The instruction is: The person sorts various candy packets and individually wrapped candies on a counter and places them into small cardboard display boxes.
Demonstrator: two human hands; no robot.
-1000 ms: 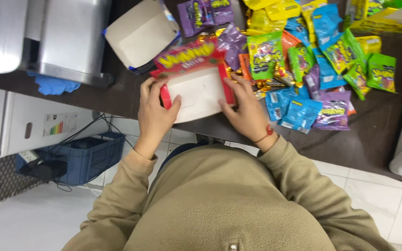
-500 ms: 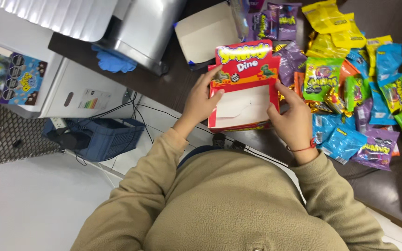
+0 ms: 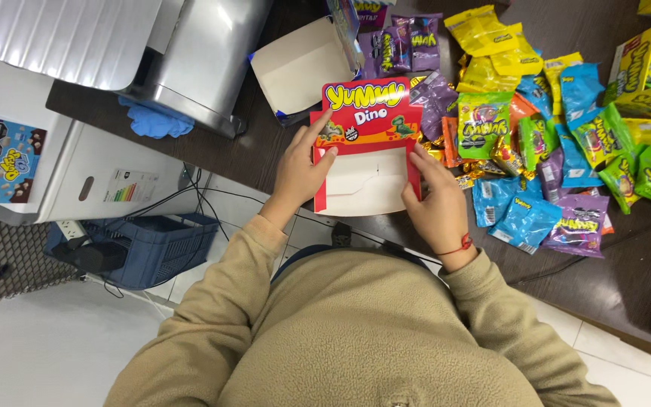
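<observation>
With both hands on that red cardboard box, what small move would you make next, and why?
Probably press the box's white front flap flat into place. The left hand and right hand already steady the red display box by its side walls, and it stands open and empty beside the loose candy packets.

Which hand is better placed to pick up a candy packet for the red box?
Probably the right hand: it rests on the red box edge beside the candy packets, which lie entirely on that side. The left hand holds the opposite edge, with the box between it and the packets.
</observation>
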